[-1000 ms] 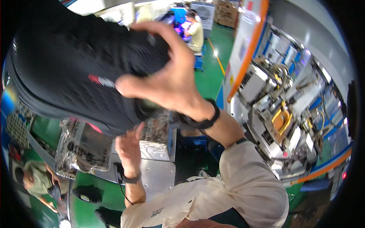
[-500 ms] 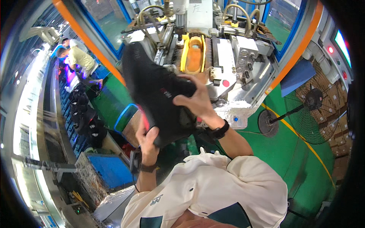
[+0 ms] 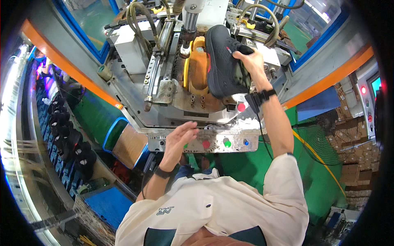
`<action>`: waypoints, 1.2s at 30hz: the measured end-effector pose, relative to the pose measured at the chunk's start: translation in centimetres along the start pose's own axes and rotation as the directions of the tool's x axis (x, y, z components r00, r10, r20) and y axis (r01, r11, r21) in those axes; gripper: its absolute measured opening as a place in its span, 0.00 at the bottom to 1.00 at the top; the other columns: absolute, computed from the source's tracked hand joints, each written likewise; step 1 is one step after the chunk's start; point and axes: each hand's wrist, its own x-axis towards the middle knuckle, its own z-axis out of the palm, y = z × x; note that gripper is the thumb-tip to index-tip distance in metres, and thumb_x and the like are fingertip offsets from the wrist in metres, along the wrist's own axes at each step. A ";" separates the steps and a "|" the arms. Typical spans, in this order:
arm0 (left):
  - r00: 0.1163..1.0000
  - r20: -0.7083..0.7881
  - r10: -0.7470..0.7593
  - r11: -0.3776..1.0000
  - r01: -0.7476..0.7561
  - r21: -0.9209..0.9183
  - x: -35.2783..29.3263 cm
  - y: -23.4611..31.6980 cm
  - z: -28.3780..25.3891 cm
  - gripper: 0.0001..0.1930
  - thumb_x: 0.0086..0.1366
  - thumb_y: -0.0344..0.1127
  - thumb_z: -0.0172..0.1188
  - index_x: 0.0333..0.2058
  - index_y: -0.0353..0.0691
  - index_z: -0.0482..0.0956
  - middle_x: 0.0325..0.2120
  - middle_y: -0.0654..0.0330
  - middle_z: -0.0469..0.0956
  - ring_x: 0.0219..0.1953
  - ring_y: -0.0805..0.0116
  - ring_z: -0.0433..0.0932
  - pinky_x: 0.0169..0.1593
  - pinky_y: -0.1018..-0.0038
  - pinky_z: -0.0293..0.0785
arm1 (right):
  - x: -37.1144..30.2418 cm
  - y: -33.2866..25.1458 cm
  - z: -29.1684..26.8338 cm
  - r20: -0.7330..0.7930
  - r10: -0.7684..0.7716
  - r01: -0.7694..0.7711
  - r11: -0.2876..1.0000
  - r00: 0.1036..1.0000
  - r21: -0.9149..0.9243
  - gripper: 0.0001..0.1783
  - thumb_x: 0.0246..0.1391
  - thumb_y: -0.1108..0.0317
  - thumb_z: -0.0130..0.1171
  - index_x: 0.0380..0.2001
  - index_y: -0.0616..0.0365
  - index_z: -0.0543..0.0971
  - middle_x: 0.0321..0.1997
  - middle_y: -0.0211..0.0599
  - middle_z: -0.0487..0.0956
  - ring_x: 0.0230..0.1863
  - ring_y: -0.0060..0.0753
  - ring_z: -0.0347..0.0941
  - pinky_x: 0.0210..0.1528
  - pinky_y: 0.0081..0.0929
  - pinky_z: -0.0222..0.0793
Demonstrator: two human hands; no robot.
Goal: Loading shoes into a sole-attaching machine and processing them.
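Gripping one black shoe (image 3: 221, 61) up at 1 o'clock: one right hand (image 3: 252, 63), clamped on its 3 o'clock side. One orange mould (image 3: 198, 69) sits at its 9, plus one empty left hand (image 3: 177, 142), loosely spread, at 7.

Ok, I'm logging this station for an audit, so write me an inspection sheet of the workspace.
Surface: metal machine bed, bearing an orange mould.
Job's things: black shoe, beside the mould; contact unclear.
Clutter: whitish crumpled material behind the button panel.
Hands: right hand grips the shoe near its opening; left hand empty, over the panel.
Cables: dark cable hanging from the right wristband; ribbed hose arching above.
Surroundings: blue-framed chair and dark items at left, cartons at right.
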 end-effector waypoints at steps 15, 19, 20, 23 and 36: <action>0.568 -0.808 -0.157 0.985 0.026 -0.173 -16.2 -4.8 -21.1 0.19 0.70 0.41 0.62 0.50 0.31 0.76 0.45 0.50 0.82 0.44 0.61 0.83 0.49 0.69 0.82 | 10.5 -2.1 19.1 0.147 0.209 -0.053 0.728 0.967 -0.684 0.35 0.33 0.48 0.79 0.43 0.59 0.84 0.50 0.45 0.84 0.50 0.43 0.82 0.52 0.35 0.79; 0.497 -0.829 -0.257 0.963 0.058 -0.264 -16.4 -6.1 -20.2 0.18 0.70 0.39 0.62 0.51 0.32 0.76 0.46 0.50 0.82 0.44 0.60 0.83 0.49 0.68 0.82 | 10.7 0.1 22.3 0.106 0.009 0.059 0.779 0.994 -0.625 0.29 0.35 0.56 0.75 0.43 0.57 0.84 0.46 0.49 0.84 0.49 0.48 0.83 0.51 0.38 0.79; 0.504 -0.820 -0.271 0.958 0.057 -0.282 -15.9 -6.3 -19.6 0.17 0.70 0.38 0.62 0.52 0.33 0.75 0.46 0.51 0.81 0.45 0.59 0.83 0.49 0.66 0.82 | 11.1 0.6 22.7 0.110 0.015 0.057 0.779 0.994 -0.624 0.29 0.35 0.56 0.75 0.43 0.57 0.84 0.46 0.49 0.84 0.49 0.48 0.83 0.51 0.38 0.79; 0.492 -0.828 -0.270 0.958 0.055 -0.281 -15.3 -7.2 -17.6 0.17 0.70 0.38 0.62 0.51 0.32 0.75 0.46 0.51 0.81 0.45 0.59 0.83 0.50 0.67 0.81 | 11.0 1.1 23.3 0.097 -0.127 0.159 0.773 0.987 -0.614 0.25 0.38 0.56 0.72 0.40 0.60 0.85 0.43 0.50 0.85 0.48 0.48 0.83 0.51 0.38 0.80; 0.582 -0.794 -0.175 0.977 0.006 -0.211 -13.9 -9.2 -11.7 0.16 0.72 0.38 0.60 0.50 0.32 0.77 0.45 0.53 0.82 0.44 0.62 0.83 0.49 0.69 0.81 | 4.6 4.9 22.6 0.058 -0.085 0.102 0.841 0.995 -0.531 0.39 0.45 0.52 0.71 0.51 0.68 0.67 0.40 0.59 0.83 0.45 0.58 0.82 0.48 0.47 0.78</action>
